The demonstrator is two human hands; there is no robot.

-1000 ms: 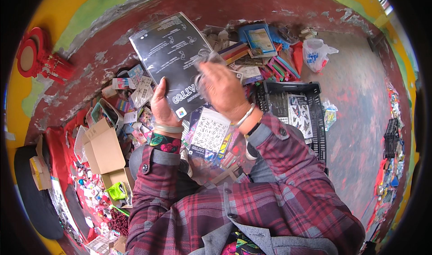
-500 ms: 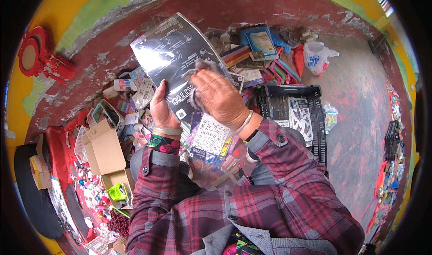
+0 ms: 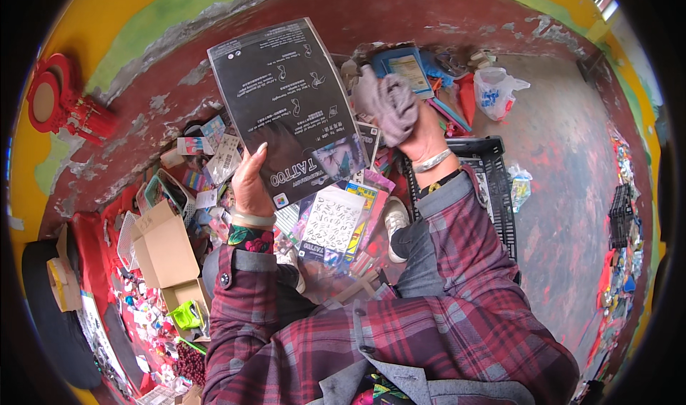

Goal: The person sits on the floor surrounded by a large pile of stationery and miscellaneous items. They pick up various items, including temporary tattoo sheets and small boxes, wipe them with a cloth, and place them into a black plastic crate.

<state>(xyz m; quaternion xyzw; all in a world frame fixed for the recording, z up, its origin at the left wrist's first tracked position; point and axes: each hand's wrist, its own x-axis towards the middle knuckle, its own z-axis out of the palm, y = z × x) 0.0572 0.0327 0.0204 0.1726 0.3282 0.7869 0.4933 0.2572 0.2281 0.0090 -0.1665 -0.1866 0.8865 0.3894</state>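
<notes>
My left hand (image 3: pixel 251 182) grips the lower left edge of a black tattoo sheet (image 3: pixel 275 112) in a clear, shiny sleeve, with the thumb lying on its front. The sheet is held up and tilted, its printed side facing me. Bunched in my right hand (image 3: pixel 430 139) is a grey cloth (image 3: pixel 391 108), off to the right of the sheet and apart from it. The cloth hides most of those fingers. Below the sheet, a white sheet with black patterns (image 3: pixel 334 219) lies on a pile of colourful packets between my feet.
A black plastic crate (image 3: pixel 509 223) stands right of my knee. At the left are an open cardboard box (image 3: pixel 168 244) and a light plastic basket (image 3: pixel 171 178). Mixed goods line the peeling wall, with a white plastic bag (image 3: pixel 496 90) at the far right.
My right hand has moved the cloth off the tattoo sheet, away to the right. The sheet has turned slightly and its glare is gone, so more of its face shows.
</notes>
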